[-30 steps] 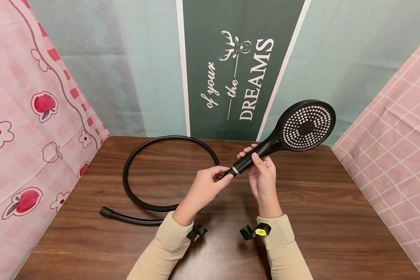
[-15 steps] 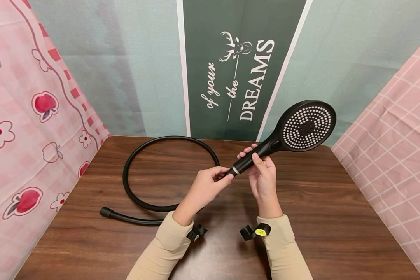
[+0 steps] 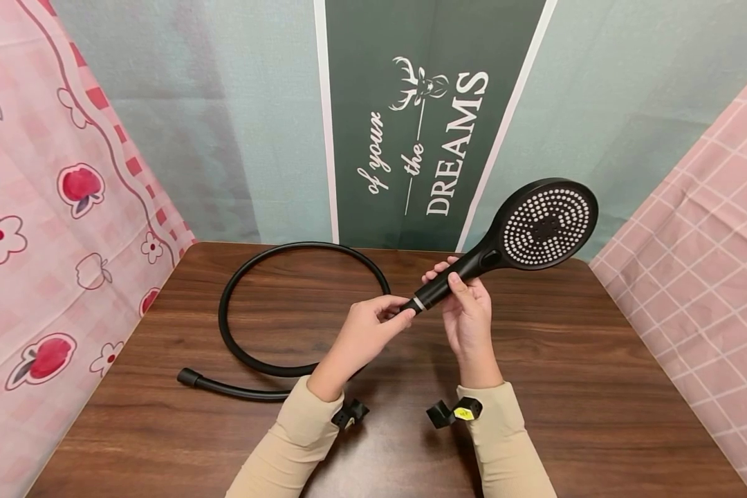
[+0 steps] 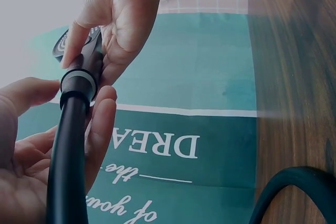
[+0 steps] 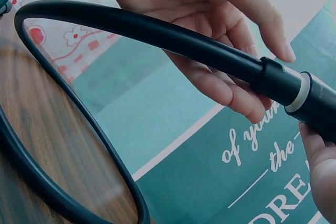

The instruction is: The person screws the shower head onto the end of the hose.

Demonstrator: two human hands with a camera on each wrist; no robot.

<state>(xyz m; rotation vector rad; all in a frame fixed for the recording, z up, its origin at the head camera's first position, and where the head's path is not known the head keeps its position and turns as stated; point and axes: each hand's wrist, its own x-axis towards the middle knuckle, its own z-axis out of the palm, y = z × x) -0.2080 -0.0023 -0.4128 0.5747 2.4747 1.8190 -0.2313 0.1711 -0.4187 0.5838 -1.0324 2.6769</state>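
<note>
Head view: black shower head [image 3: 538, 227], held above the far edge of the table [image 3: 566, 415], handle grasped by the right hand [image 3: 469, 315]; black hose [image 3: 223, 315], looped at the table's left half, upper end pinched by the left hand [image 3: 370, 326]. Left wrist view: hose collar [image 4: 75, 97] framed by thumb and fingers. Right wrist view: pale ring [image 5: 301, 93] shown between collar and handle.

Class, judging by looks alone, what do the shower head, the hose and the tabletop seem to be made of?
Shower head: probably plastic, given its satin black body; pale nozzles perhaps rubbery.
Hose: likely rubber or flexible plastic, smooth with soft highlights, bending in a loop.
Tabletop: brown grain, slight sheen; wood or laminate.
</note>
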